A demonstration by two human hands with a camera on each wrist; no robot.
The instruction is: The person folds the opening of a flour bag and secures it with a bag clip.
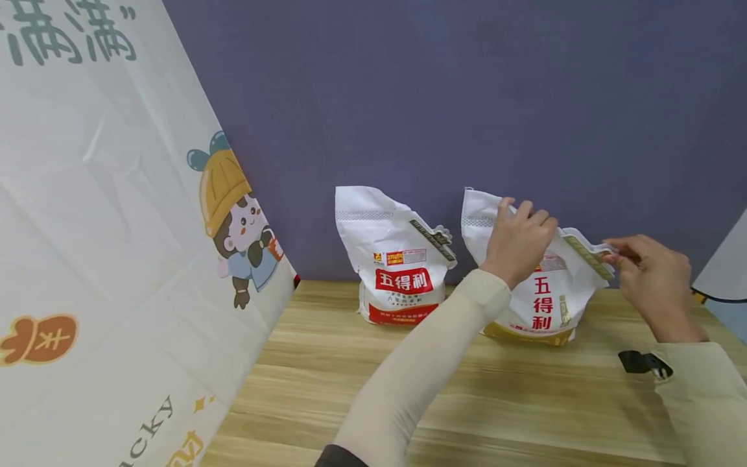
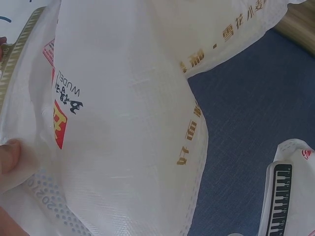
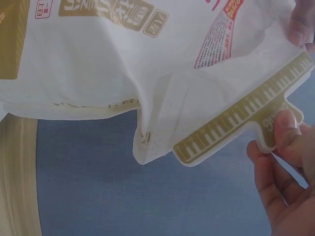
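Two white flour bags stand side by side on a wooden table. My left hand (image 1: 519,243) grips the folded upper part of the right flour bag (image 1: 525,308), which has red lettering and a gold band at its base. At that bag's slanting top edge is a gold clip (image 3: 241,110) with a piano-key pattern. Its tab is pinched between the thumb and fingers of my right hand (image 1: 659,279). In the left wrist view, my left thumb (image 2: 9,156) presses on the white bag material. The left flour bag (image 1: 403,259) wears a dark clip (image 1: 433,239) along its slanted top.
The wooden table (image 1: 303,383) meets a dark blue wall panel (image 1: 408,97) behind the bags. A white printed sheet (image 1: 117,227) with cartoon figures borders the left side. Toward the right edge hang a white surface and a thin black cable (image 1: 718,299).
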